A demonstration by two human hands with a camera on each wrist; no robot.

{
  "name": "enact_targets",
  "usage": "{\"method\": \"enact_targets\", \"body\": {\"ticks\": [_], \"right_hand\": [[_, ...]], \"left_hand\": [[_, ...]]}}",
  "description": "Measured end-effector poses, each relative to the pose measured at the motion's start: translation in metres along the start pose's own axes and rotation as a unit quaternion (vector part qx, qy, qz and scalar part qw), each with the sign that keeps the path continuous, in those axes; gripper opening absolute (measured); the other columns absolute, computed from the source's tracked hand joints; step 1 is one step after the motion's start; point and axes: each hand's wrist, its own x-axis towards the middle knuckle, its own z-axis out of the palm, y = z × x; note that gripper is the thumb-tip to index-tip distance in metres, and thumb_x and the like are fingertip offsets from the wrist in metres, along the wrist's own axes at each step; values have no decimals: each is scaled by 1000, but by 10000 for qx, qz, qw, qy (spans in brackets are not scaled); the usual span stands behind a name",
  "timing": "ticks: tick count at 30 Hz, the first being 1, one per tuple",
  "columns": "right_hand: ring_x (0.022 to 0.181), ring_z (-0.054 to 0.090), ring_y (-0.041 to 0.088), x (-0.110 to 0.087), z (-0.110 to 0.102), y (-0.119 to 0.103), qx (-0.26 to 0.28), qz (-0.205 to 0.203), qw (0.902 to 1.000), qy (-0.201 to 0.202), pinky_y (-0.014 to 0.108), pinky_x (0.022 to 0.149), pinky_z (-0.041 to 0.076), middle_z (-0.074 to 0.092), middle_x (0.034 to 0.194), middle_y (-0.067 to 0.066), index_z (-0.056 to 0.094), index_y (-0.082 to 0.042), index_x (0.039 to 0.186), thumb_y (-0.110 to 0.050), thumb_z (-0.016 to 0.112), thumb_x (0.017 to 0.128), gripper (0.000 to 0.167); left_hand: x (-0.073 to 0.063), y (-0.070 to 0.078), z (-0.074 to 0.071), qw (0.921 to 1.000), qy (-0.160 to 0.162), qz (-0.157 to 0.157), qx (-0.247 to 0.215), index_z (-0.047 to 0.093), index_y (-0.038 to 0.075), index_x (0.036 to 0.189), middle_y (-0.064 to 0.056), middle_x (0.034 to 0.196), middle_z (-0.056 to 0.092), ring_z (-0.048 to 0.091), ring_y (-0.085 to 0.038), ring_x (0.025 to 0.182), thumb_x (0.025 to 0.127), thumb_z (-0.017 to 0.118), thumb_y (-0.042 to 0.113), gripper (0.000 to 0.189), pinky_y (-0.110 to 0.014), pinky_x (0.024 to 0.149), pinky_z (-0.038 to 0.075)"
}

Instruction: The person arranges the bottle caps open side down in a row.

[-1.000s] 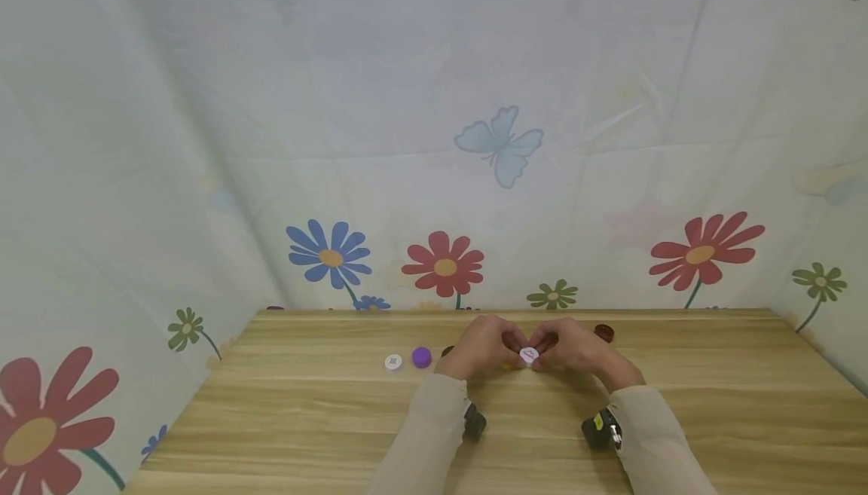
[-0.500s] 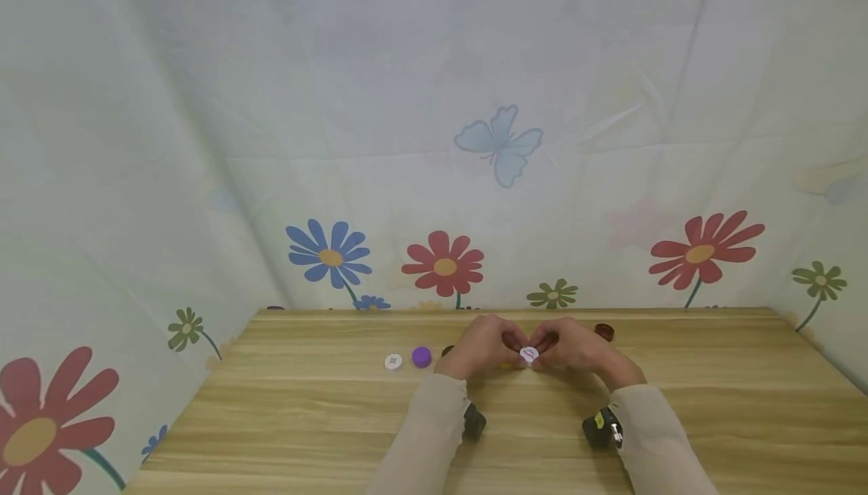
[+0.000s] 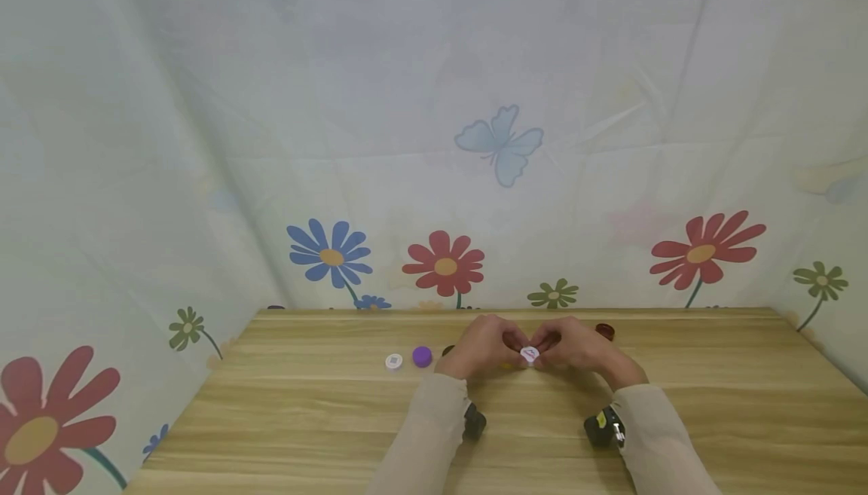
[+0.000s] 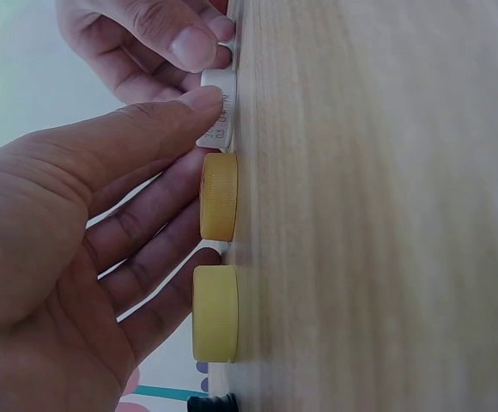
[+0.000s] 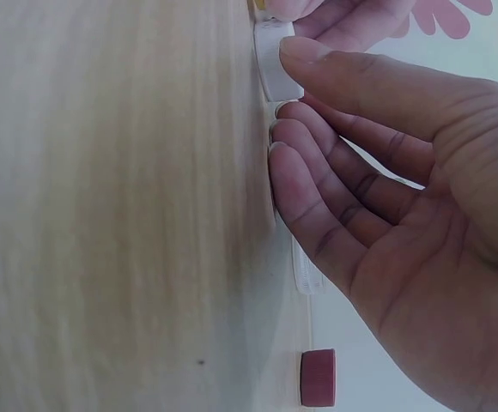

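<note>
Both hands meet at a white bottle cap (image 3: 530,355) with print on its top, standing on the wooden table. My left hand (image 3: 483,346) pinches its left side, thumb in front, while my right hand (image 3: 573,344) pinches the right side the same way. In the left wrist view, an orange cap (image 4: 220,197) and a yellow cap (image 4: 215,313) stand on the table beside the left fingers. The right wrist view has a whitish cap (image 5: 306,268) partly hidden behind the right fingers, with a dark red cap (image 5: 318,378) farther along.
Left of the hands, a white cap (image 3: 393,362), a purple cap (image 3: 422,357) and a partly covered dark cap (image 3: 448,350) stand in a row. The wooden table (image 3: 325,420) ends at a flower-patterned cloth (image 3: 380,178) behind and at the sides.
The hands stay in place around the white cap. The printed mark on its top seems to shift slightly; nothing else visibly moves.
</note>
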Motion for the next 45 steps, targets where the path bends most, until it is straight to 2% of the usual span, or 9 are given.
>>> {"method": "enact_targets", "body": {"ticks": [6, 12, 17, 23, 30, 40, 45], "right_hand": [[92, 68, 19, -1, -1, -2, 50, 43, 10000, -50, 38, 83, 56, 75, 98, 8, 73, 3, 105, -1, 85, 86, 23], [92, 66, 20, -2, -2, -3, -67, -28, 10000, 46, 35, 80, 56, 74, 98, 7, 73, 3, 105, -1, 83, 88, 20], [91, 66, 19, -5, -5, -4, -350, 42, 9981, 509, 35, 77, 56, 72, 96, 4, 74, 2, 107, -2, 79, 91, 17], [93, 68, 24, -12, -14, -2, -733, -106, 9915, 1070, 39, 81, 56, 74, 98, 7, 74, 5, 107, -3, 78, 93, 17], [92, 69, 28, -16, -25, 2, -786, 53, 9875, 1364, 38, 77, 57, 73, 97, 11, 72, 9, 108, -1, 78, 91, 20], [97, 70, 38, -21, -30, 6, -1030, 149, 9818, 1587, 53, 87, 57, 73, 102, 22, 69, 13, 112, 1, 81, 89, 29], [98, 69, 41, -19, -29, 11, -1072, 236, 9806, 1624, 57, 90, 56, 71, 104, 26, 67, 15, 113, 2, 80, 87, 32]], "left_hand": [[-1, 0, -1, 10000, -43, -65, -35, 83, 12, 99, 14, 82, 74, 62, 0, 80, 87, 91, 14, 15, -22, 81, 51], [-2, 1, -2, 9999, -20, -155, -52, 83, 15, 98, 16, 84, 73, 61, -1, 84, 90, 89, 24, 13, -24, 83, 51], [-2, 0, 0, 9997, 43, -235, -6, 83, 18, 98, 17, 88, 73, 61, -2, 87, 92, 86, 30, 14, -25, 84, 51], [0, 1, 3, 9995, 84, -257, 131, 82, 16, 103, 15, 92, 74, 61, -3, 87, 94, 84, 31, 17, -24, 83, 52], [2, 1, 6, 9996, 112, -233, 134, 82, 16, 103, 15, 91, 74, 62, -2, 85, 94, 85, 28, 16, -24, 83, 52], [8, 6, 12, 9978, 499, -25, 428, 81, 11, 109, 8, 94, 76, 64, -4, 85, 94, 84, 26, 21, -23, 80, 53], [14, 10, 18, 9972, 662, -66, 329, 79, 9, 116, 2, 103, 77, 68, -7, 92, 94, 83, 25, 28, -24, 83, 53]]}}
